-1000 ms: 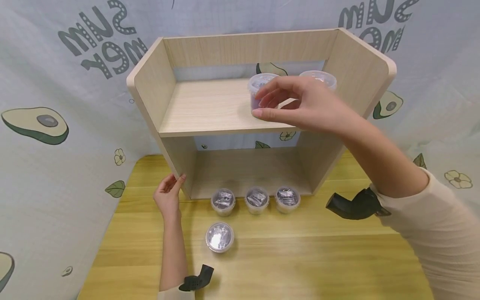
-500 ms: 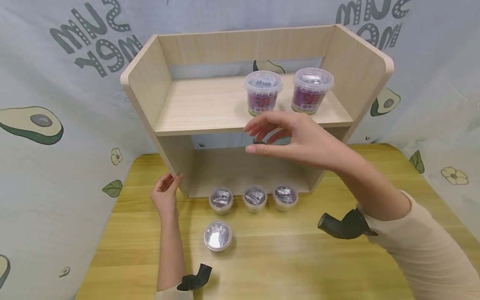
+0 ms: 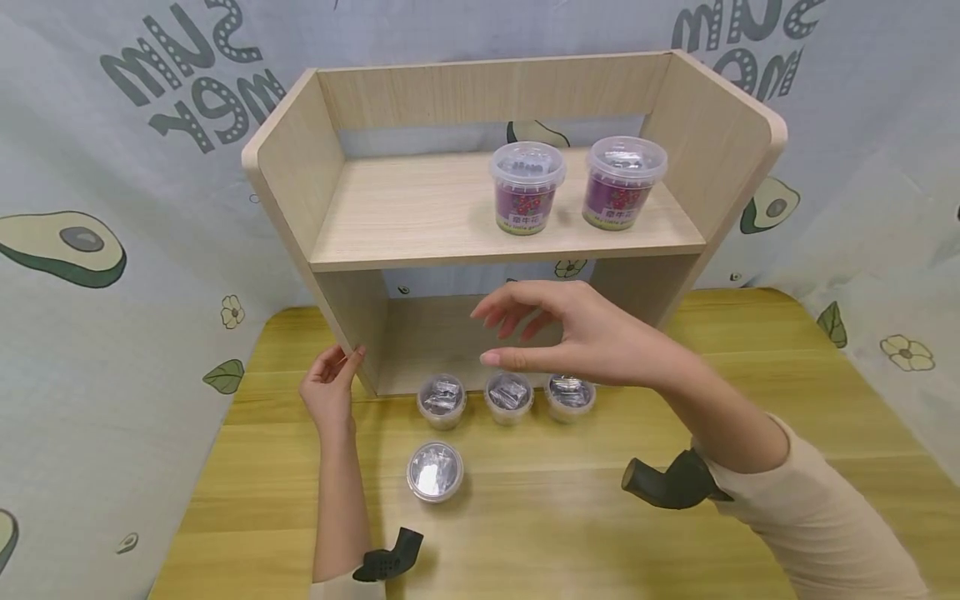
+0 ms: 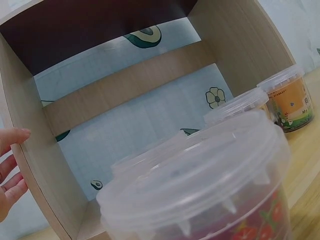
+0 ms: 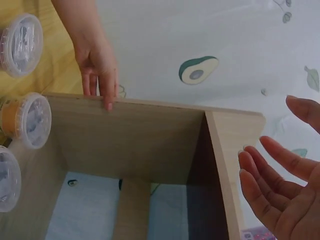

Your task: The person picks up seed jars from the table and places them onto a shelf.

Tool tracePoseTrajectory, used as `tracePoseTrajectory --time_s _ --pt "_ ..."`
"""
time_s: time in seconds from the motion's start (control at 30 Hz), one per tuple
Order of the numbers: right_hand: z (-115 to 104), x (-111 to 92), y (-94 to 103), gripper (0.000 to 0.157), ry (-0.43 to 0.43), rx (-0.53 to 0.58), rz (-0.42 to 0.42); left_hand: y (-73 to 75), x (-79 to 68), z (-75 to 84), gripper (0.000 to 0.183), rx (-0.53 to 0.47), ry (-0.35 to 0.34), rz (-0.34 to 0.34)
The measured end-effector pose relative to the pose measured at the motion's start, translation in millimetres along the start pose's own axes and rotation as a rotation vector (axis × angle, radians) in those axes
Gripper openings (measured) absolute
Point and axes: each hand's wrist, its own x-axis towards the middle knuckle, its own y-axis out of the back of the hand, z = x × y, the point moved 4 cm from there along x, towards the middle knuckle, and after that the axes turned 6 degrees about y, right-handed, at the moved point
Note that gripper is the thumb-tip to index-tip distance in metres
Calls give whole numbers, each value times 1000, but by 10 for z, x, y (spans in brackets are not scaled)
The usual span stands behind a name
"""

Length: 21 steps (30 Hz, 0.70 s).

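Observation:
My left hand [image 3: 332, 390] grips the lower front edge of the left side panel of a pale wooden shelf [image 3: 405, 208]. In the right wrist view its thumb lies on the panel's inner face, fingers on the outer side. My right hand [image 3: 566, 329] hovers in front of the lower compartment, fingers apart and holding nothing. On the upper board stand two lidded plastic tubs with purple labels, a left tub [image 3: 525, 196] and a right tub [image 3: 621, 187]. The right hand partly covers the front row of tubs on the table.
Three lidded tubs stand along the shelf's front foot: a left one [image 3: 442, 400], a middle one [image 3: 508, 397] and a right one [image 3: 570, 396]. Another tub [image 3: 435, 472] stands nearer on the wooden table [image 3: 540, 533]. A printed cloth [image 3: 150, 350] hangs behind.
My right hand has let go of the left tub on the upper board and moved down in front of the lower compartment. The left hand keeps its grip on the panel.

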Motion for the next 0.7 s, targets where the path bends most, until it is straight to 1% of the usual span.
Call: tracePoseTrajectory --time_s 0.23,0.43,0.7 --pt "32 12 -54 35 11 20 -16 -4 -1 6 18 27 -2 4" --pt "48 25 -127 35 13 34 -26 -7 0 13 18 16 -6 -3" --pt "109 45 -254 35 13 6 -42 4 2 5 18 -18 -19 -7"
